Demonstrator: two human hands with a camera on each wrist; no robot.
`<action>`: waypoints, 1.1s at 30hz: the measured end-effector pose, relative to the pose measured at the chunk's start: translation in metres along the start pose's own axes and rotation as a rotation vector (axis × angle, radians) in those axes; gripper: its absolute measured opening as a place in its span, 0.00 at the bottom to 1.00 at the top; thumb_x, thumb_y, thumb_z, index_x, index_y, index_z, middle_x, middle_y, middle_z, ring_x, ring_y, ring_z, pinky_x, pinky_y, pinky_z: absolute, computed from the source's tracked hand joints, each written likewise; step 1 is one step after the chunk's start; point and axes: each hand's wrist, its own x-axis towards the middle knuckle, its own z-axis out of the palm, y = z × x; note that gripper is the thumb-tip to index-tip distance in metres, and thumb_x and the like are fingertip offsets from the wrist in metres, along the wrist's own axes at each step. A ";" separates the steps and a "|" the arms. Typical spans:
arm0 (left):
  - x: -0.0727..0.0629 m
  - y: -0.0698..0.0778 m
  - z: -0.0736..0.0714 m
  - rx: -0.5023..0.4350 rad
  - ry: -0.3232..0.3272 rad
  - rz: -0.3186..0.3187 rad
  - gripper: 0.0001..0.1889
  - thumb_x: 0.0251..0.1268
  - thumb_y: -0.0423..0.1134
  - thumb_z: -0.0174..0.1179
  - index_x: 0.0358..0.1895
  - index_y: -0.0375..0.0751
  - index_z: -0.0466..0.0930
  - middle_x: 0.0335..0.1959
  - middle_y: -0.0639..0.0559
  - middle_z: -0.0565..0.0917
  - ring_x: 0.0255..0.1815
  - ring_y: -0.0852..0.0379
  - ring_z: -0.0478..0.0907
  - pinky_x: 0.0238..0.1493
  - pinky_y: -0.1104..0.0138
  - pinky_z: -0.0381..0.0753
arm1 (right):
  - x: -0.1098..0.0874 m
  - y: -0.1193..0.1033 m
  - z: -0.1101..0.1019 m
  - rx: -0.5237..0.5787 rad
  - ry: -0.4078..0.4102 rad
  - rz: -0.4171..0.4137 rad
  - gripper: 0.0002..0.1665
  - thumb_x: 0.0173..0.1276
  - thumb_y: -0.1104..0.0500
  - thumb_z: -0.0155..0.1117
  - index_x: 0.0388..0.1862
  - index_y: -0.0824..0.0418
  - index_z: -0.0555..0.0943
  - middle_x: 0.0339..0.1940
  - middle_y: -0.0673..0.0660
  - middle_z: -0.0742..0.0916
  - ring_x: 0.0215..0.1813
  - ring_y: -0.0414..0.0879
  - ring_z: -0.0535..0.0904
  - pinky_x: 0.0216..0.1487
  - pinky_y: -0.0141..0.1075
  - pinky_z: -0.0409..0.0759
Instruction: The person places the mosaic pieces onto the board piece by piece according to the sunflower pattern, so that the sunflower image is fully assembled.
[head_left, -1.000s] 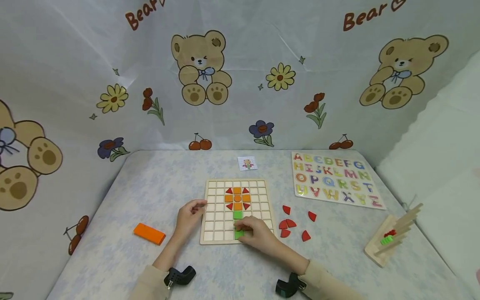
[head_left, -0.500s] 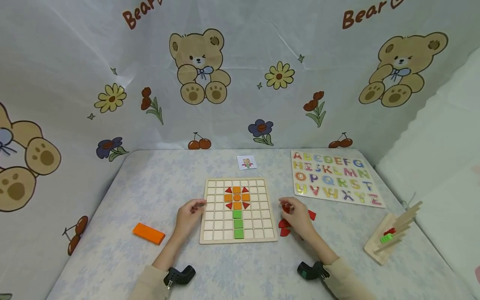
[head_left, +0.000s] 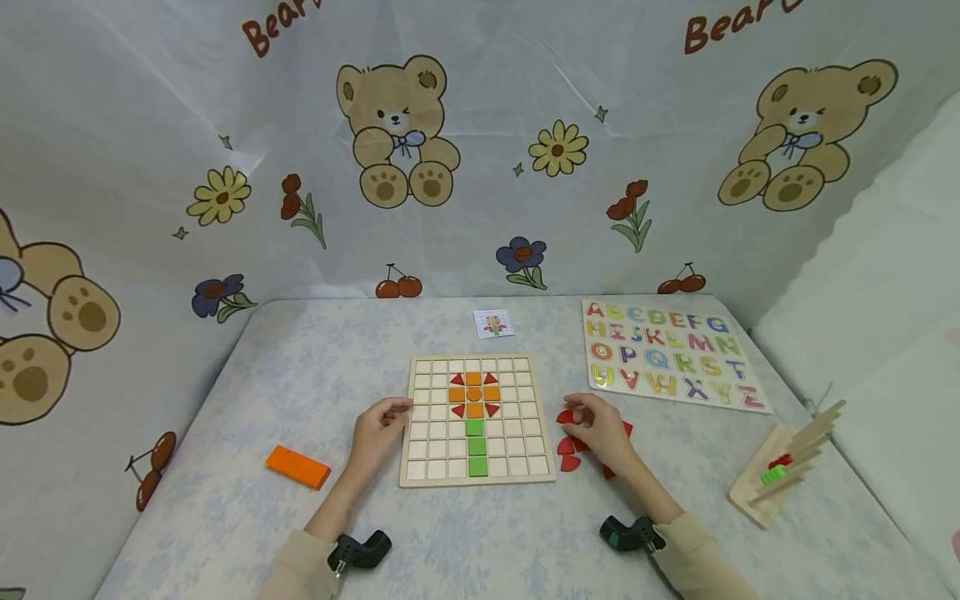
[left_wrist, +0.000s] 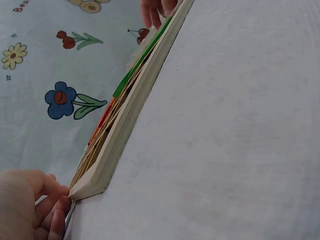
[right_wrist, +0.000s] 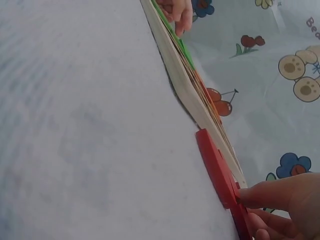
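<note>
I have my right hand (head_left: pixel 603 429) down on the desk (head_left: pixel 225 500), just right of the board, with a flat red quarter-round piece (head_left: pixel 565 417) at its fingertips. That grip looks nearly closed, thumb and forefinger bent about the piece's edges; I judge it a light pinch, which suits something so thin. More red quarter-round pieces (head_left: pixel 569 463) lie loose beside and partly under the hand, probably kept there to be within easy reach.

My left hand (head_left: pixel 377 429) has bent fingers, their tips touching the left edge of the square pale wooden grid board (head_left: pixel 435 451). I think this steadies it, but I cannot tell whether that grip pinches the edge or only presses it.

On the board, orange squares (head_left: pixel 457 395) surround an orange disc (head_left: pixel 473 395), with red triangles (head_left: pixel 457 411) at the diagonals and a column of green squares (head_left: pixel 477 447) running to the near side.

Beyond the far edge lies a small white printed card (head_left: pixel 493 324), presumably left uncovered for glancing at. Farther out, an orange oblong block (head_left: pixel 297 467) lies left, a colourful alphabet board (head_left: pixel 667 375) far right, and a wooden peg stand (head_left: pixel 750 500) right.
</note>
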 end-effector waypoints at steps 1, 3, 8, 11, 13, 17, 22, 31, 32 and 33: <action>0.000 0.000 0.000 -0.001 0.001 -0.001 0.11 0.66 0.30 0.60 0.49 0.38 0.86 0.46 0.43 0.87 0.37 0.60 0.75 0.40 0.73 0.75 | 0.000 0.000 0.001 0.003 -0.002 -0.002 0.24 0.56 0.72 0.73 0.53 0.71 0.81 0.40 0.62 0.86 0.32 0.38 0.73 0.33 0.27 0.73; 0.000 0.000 -0.001 -0.002 0.003 -0.002 0.11 0.66 0.30 0.60 0.49 0.38 0.86 0.46 0.43 0.87 0.37 0.60 0.75 0.40 0.73 0.74 | 0.000 0.000 0.002 0.008 -0.005 -0.001 0.23 0.56 0.72 0.72 0.53 0.71 0.81 0.39 0.62 0.86 0.32 0.36 0.73 0.33 0.27 0.74; 0.000 -0.001 -0.002 0.001 0.006 -0.003 0.11 0.66 0.30 0.60 0.49 0.38 0.86 0.46 0.43 0.87 0.37 0.61 0.75 0.40 0.73 0.74 | 0.001 -0.002 0.003 -0.003 -0.011 0.011 0.23 0.57 0.72 0.71 0.54 0.70 0.81 0.42 0.62 0.87 0.36 0.42 0.77 0.38 0.28 0.77; 0.000 0.000 -0.002 0.003 0.008 0.001 0.11 0.66 0.31 0.60 0.49 0.38 0.86 0.45 0.42 0.87 0.36 0.61 0.76 0.40 0.73 0.74 | 0.002 -0.008 0.004 -0.015 0.003 0.006 0.22 0.58 0.72 0.71 0.53 0.69 0.82 0.43 0.61 0.87 0.41 0.48 0.80 0.42 0.30 0.79; 0.000 0.000 -0.002 0.004 0.010 0.001 0.11 0.66 0.31 0.60 0.49 0.37 0.86 0.45 0.42 0.87 0.36 0.61 0.76 0.39 0.73 0.74 | 0.003 -0.015 0.006 -0.005 0.004 -0.008 0.21 0.59 0.71 0.71 0.53 0.69 0.82 0.43 0.61 0.87 0.43 0.52 0.81 0.44 0.33 0.80; 0.000 0.001 -0.003 0.008 0.013 0.000 0.11 0.66 0.31 0.60 0.49 0.37 0.86 0.44 0.42 0.87 0.36 0.61 0.75 0.39 0.73 0.74 | 0.006 -0.032 0.017 0.034 -0.052 -0.055 0.21 0.59 0.71 0.70 0.53 0.69 0.82 0.43 0.61 0.87 0.44 0.53 0.81 0.47 0.37 0.81; 0.000 0.000 -0.003 -0.001 0.009 0.009 0.11 0.66 0.31 0.60 0.49 0.37 0.86 0.44 0.42 0.87 0.36 0.61 0.76 0.39 0.73 0.75 | 0.009 -0.053 0.040 0.064 -0.128 -0.125 0.20 0.59 0.71 0.70 0.52 0.70 0.82 0.44 0.62 0.87 0.44 0.54 0.82 0.48 0.43 0.81; 0.000 0.001 -0.001 -0.009 0.006 -0.005 0.10 0.67 0.33 0.61 0.48 0.39 0.87 0.42 0.43 0.87 0.36 0.61 0.76 0.39 0.73 0.75 | 0.013 -0.066 0.065 0.105 -0.240 -0.178 0.20 0.59 0.73 0.68 0.53 0.70 0.83 0.48 0.63 0.88 0.48 0.56 0.82 0.47 0.32 0.80; 0.000 0.002 0.000 -0.007 0.008 -0.005 0.10 0.67 0.33 0.61 0.48 0.39 0.87 0.42 0.43 0.87 0.36 0.61 0.76 0.39 0.73 0.75 | 0.012 -0.066 0.067 0.100 -0.242 -0.183 0.21 0.59 0.73 0.68 0.53 0.70 0.82 0.48 0.64 0.88 0.49 0.56 0.83 0.49 0.32 0.81; 0.000 0.002 0.000 -0.007 0.010 -0.004 0.10 0.66 0.33 0.61 0.48 0.38 0.87 0.42 0.43 0.87 0.36 0.61 0.76 0.39 0.73 0.75 | 0.012 -0.066 0.067 0.098 -0.243 -0.184 0.21 0.59 0.74 0.68 0.53 0.70 0.82 0.49 0.63 0.88 0.50 0.56 0.83 0.50 0.33 0.80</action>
